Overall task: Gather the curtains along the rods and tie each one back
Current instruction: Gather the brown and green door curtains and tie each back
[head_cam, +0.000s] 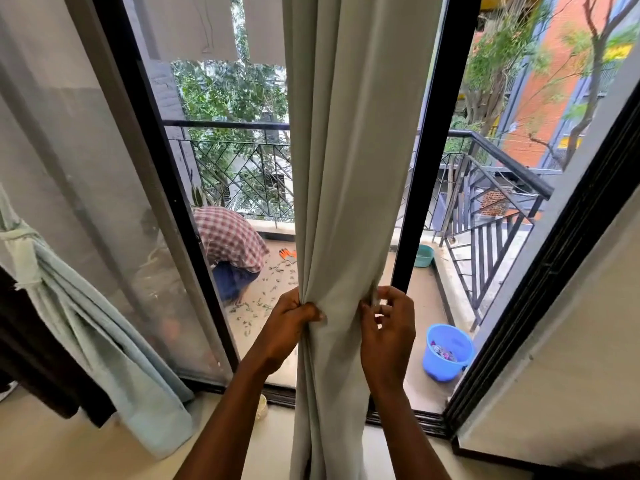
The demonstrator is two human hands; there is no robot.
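Observation:
A pale grey-green curtain hangs gathered in folds down the middle of the view, in front of the glass balcony door. My left hand grips its left edge at waist height, fingers curled round the bunched cloth. My right hand pinches the curtain's right edge at the same height. At the far left a second light green curtain hangs bunched, with a knotted tie round it. The rods are out of view.
Black door frames stand either side of the curtain. On the balcony beyond, a person in a checked shirt crouches. A blue bucket, a teal basin and a black railing are outside.

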